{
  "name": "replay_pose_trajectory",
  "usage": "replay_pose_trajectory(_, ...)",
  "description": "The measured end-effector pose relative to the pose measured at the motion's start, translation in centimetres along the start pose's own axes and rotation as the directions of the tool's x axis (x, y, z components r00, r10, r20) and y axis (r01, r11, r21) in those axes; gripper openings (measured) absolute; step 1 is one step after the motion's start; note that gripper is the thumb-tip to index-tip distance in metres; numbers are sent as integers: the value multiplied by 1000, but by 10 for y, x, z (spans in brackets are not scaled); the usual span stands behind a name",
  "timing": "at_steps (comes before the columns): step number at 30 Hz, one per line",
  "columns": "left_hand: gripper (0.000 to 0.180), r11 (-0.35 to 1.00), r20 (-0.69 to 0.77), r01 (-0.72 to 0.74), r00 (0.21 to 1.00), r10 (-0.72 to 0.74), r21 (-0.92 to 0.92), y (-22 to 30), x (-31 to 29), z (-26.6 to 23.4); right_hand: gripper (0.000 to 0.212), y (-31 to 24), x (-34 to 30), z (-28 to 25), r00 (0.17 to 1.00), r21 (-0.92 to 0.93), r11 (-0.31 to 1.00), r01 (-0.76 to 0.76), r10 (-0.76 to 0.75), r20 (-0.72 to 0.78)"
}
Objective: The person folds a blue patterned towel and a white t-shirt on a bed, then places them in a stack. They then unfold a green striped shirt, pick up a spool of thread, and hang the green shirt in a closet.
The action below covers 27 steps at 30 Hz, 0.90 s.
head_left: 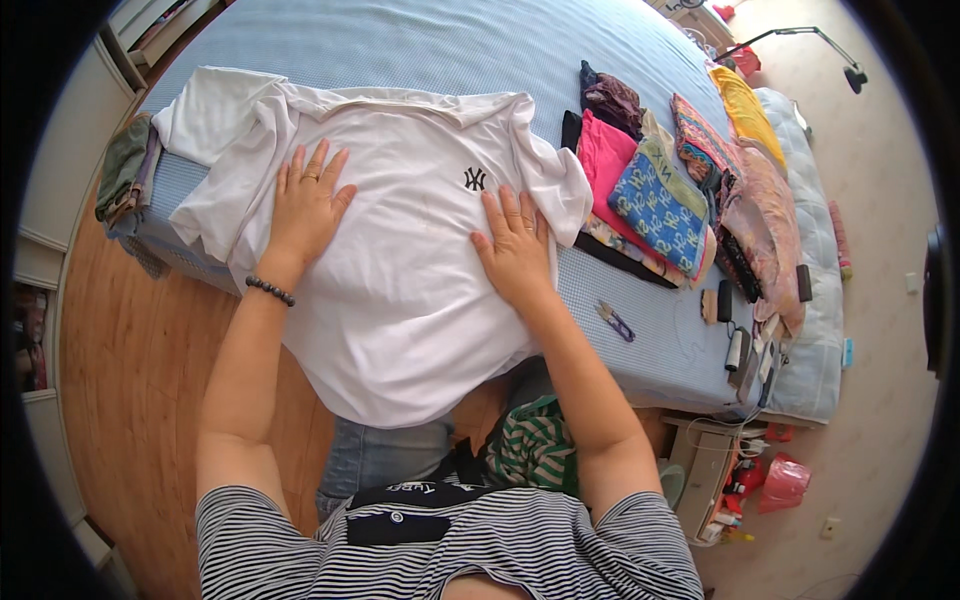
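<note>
A white T-shirt (400,250) with a small dark emblem on the chest is spread on the bed in front of me, collar away from me. Its lower hem hangs over the bed's near edge toward my knees. My left hand (308,205) lies flat on the left part of the shirt, fingers spread, a dark bead bracelet on that wrist. On the right part, just below the emblem, my right hand (515,245) rests palm down with its fingers apart. Soft wrinkles run across the cloth between the two hands.
Folded colourful clothes (660,205) are piled right of the shirt, and a folded green garment (128,165) lies at the left bed edge. Small scissors (616,322) lie on the blue bedspread (590,290). Cords and small devices (735,345) sit farther right; striped green cloth (540,445) is by my lap.
</note>
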<state>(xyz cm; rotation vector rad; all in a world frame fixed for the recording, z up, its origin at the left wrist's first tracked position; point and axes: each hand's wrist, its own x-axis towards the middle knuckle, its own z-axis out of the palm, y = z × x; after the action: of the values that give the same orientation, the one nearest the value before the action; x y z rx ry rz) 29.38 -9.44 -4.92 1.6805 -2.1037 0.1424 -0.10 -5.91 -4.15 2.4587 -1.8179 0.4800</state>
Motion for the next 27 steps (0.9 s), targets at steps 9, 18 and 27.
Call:
replay_pose_trajectory(9, 36, 930, 52, -132, 986, 159, -343, 61, -17, -7, 48, 5, -6, 7, 989, 78, 996, -39, 49, -136)
replay_pose_trajectory(18, 21, 907, -55, -262, 964, 259, -331, 72, -32, -19, 40, 8, -7, 10, 976, 148, 988, -34, 64, -206)
replay_pose_trajectory(27, 21, 827, 11, 23, 1000, -21, -562, 83, -22, -9, 36, 7, -6, 6, 970, 177, 984, -27, 68, -232)
